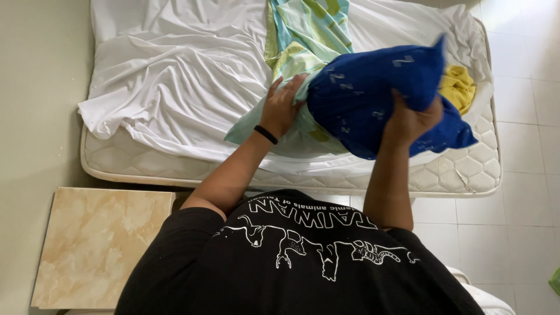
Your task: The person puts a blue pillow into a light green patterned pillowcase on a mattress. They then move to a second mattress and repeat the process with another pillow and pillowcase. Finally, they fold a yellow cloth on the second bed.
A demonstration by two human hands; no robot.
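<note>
left hand [282,108] grips the pillow [303,116]; right hand [411,119] clutches the blue case [367,93] near the mattress [466,169] edge; floor [519,221] alongside.

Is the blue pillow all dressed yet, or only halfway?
About halfway, it seems. Done: the blue cover already wraps most of the pillow. In hand: the right hand grips the blue cover, while the left hand holds the green patterned cloth poking out at its open end. Left: that end is not tucked in, the white sheet lies wrinkled on the mattress, and a yellow cloth sits untouched.
</note>
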